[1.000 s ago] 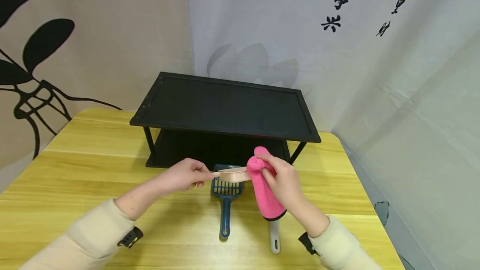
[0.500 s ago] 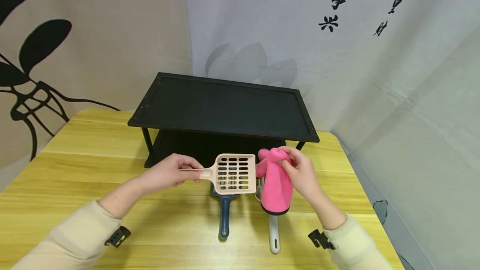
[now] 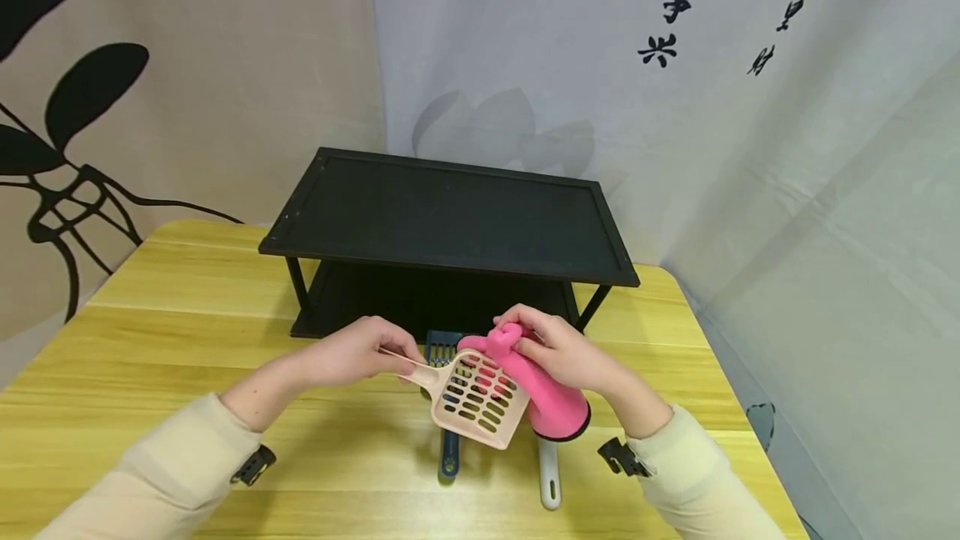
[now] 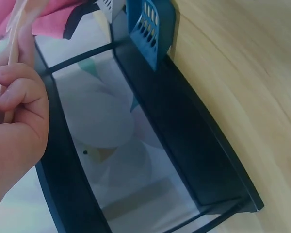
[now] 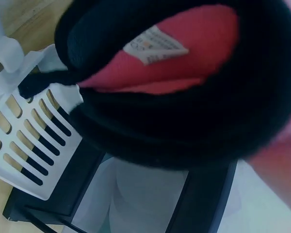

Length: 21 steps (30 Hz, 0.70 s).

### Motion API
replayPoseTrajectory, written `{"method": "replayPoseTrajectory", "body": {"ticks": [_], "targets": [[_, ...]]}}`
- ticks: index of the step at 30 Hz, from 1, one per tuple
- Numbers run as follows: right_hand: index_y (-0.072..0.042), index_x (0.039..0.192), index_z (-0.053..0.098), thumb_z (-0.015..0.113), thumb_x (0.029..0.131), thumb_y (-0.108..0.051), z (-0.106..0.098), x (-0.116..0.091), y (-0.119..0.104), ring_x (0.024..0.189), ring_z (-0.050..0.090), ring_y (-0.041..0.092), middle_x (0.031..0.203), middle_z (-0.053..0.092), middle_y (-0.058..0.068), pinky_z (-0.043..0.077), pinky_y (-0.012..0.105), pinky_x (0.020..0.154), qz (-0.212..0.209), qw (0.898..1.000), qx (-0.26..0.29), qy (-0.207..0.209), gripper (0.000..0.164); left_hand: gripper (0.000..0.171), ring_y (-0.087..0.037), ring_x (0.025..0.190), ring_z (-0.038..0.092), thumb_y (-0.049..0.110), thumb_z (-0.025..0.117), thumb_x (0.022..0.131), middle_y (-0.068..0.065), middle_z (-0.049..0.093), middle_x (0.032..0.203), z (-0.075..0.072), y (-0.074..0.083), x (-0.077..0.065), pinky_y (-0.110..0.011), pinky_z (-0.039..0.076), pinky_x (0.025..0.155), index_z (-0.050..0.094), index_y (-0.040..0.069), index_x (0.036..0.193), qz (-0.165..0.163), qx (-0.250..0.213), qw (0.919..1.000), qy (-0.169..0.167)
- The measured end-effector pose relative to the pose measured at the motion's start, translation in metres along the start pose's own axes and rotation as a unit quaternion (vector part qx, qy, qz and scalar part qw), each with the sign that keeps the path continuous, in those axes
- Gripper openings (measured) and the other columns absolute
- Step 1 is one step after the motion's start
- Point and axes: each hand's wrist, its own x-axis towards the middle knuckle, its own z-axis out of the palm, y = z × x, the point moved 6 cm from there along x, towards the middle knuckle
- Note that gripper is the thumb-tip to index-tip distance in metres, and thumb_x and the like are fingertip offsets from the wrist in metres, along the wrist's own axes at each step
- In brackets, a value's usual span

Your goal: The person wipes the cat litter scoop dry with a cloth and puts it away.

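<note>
My left hand (image 3: 367,352) grips the handle of a beige slotted litter scoop (image 3: 480,398), its blade tilted down to the right. With its fingers and thumb, my right hand (image 3: 558,348) pinches a pink glove (image 3: 555,411) near its fingered end. Pink shows through the scoop's slots, where the two overlap in the head view. The glove's black-trimmed opening and a white label (image 5: 155,44) inside it face the right wrist camera. Behind these, a dark blue litter scoop (image 3: 449,452) and a light grey one (image 3: 550,473) lie on the table, their blades partly hidden.
A black two-tier rack (image 3: 450,211) stands at the back of the wooden table (image 3: 360,473), just beyond both hands. Its lower shelf (image 3: 397,294) lies under the raised top. A fabric backdrop (image 3: 480,40) with printed characters hangs behind and to the right.
The beige litter scoop has turned from edge-on to face-up, and now its blade slants down to the right. The pink glove has swung right, then back left against the scoop.
</note>
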Motion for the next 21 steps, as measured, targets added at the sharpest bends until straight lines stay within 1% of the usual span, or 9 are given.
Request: {"method": "replayPoseTrajectory", "body": {"ticks": [2, 4, 6, 8, 10, 13, 17, 19, 21], "targets": [[-0.009, 0.109, 0.055, 0.048, 0.095, -0.006, 0.002, 0.0, 0.0, 0.1, 0.053, 0.02, 0.111, 0.059, 0.01, 0.048, 0.025, 0.081, -0.002, 1.0, -0.002, -0.018, 0.016, 0.012, -0.004, 0.056, 0.033, 0.015, 0.061, 0.09, -0.003, 0.065, 0.077, -0.001, 0.001, -0.001, -0.019, 0.028, 0.049, 0.072, 0.008, 0.091, 0.0, 0.003, 1.0, 0.004], [-0.009, 0.107, 0.055, 0.049, 0.095, -0.006, 0.002, -0.001, 0.0, 0.095, 0.052, 0.019, 0.105, 0.059, 0.008, 0.048, 0.025, 0.078, -0.003, 1.0, -0.004, -0.026, 0.014, 0.013, -0.004, 0.056, 0.034, 0.015, 0.061, 0.089, -0.003, 0.066, 0.078, -0.003, 0.001, -0.004, -0.019, 0.029, 0.049, 0.072, 0.008, 0.092, -0.001, 0.005, 0.9999, 0.01], [-0.01, 0.105, 0.055, 0.05, 0.094, -0.006, -0.001, -0.003, 0.001, 0.093, 0.052, 0.018, 0.101, 0.059, 0.007, 0.047, 0.026, 0.077, -0.002, 1.0, -0.006, -0.026, 0.013, 0.012, -0.004, 0.056, 0.034, 0.014, 0.062, 0.089, -0.002, 0.066, 0.078, -0.005, 0.0, -0.007, -0.02, 0.028, 0.049, 0.072, 0.007, 0.091, -0.005, 0.007, 0.9998, 0.017], [-0.01, 0.105, 0.055, 0.05, 0.094, -0.007, -0.004, -0.005, 0.005, 0.091, 0.051, 0.018, 0.099, 0.058, 0.006, 0.047, 0.026, 0.076, 0.007, 1.0, -0.006, -0.019, 0.013, 0.012, -0.005, 0.053, 0.032, 0.016, 0.062, 0.089, -0.001, 0.062, 0.073, -0.008, -0.004, -0.011, -0.02, 0.027, 0.047, 0.072, 0.009, 0.091, -0.019, 0.003, 0.9996, 0.022], [-0.008, 0.106, 0.054, 0.05, 0.094, -0.006, -0.01, -0.006, 0.011, 0.088, 0.051, 0.019, 0.098, 0.057, 0.007, 0.047, 0.025, 0.075, 0.024, 1.0, 0.001, -0.003, 0.013, 0.012, -0.005, 0.051, 0.031, 0.018, 0.063, 0.089, 0.001, 0.06, 0.071, -0.013, -0.009, -0.015, -0.02, 0.026, 0.046, 0.072, 0.01, 0.092, -0.03, -0.003, 0.9992, 0.028], [-0.003, 0.106, 0.052, 0.051, 0.094, -0.005, -0.02, -0.006, 0.019, 0.079, 0.05, 0.018, 0.092, 0.055, 0.01, 0.045, 0.023, 0.067, 0.054, 0.997, -0.012, 0.045, 0.013, 0.013, -0.005, 0.048, 0.031, 0.021, 0.063, 0.089, 0.003, 0.056, 0.069, -0.02, -0.013, -0.021, -0.019, 0.026, 0.044, 0.071, 0.012, 0.092, -0.038, -0.01, 0.9989, 0.026], [0.001, 0.105, 0.051, 0.056, 0.092, -0.007, -0.032, -0.002, 0.023, 0.069, 0.047, 0.016, 0.085, 0.054, 0.012, 0.041, 0.021, 0.058, 0.106, 0.986, -0.047, 0.121, 0.015, 0.012, -0.004, 0.049, 0.034, 0.019, 0.064, 0.088, 0.002, 0.061, 0.072, -0.024, -0.007, -0.023, -0.018, 0.029, 0.045, 0.072, 0.011, 0.092, -0.021, -0.014, 0.9996, 0.008], [0.0, 0.106, 0.05, 0.058, 0.091, -0.01, -0.031, 0.003, 0.022, 0.068, 0.049, 0.015, 0.087, 0.056, 0.012, 0.043, 0.021, 0.058, 0.133, 0.98, -0.048, 0.137, 0.019, 0.012, -0.005, 0.049, 0.034, 0.018, 0.064, 0.088, 0.002, 0.062, 0.072, -0.023, -0.002, -0.019, -0.019, 0.03, 0.045, 0.072, 0.011, 0.093, -0.012, -0.016, 0.9998, -0.003], [-0.001, 0.105, 0.049, 0.059, 0.091, -0.012, -0.025, 0.01, 0.018, 0.067, 0.05, 0.014, 0.085, 0.056, 0.012, 0.043, 0.022, 0.059, 0.146, 0.98, -0.039, 0.129, 0.02, 0.012, -0.005, 0.05, 0.034, 0.019, 0.064, 0.088, 0.002, 0.063, 0.074, -0.019, 0.003, -0.013, -0.019, 0.03, 0.045, 0.072, 0.011, 0.094, -0.002, -0.014, 0.9998, -0.011]]}}
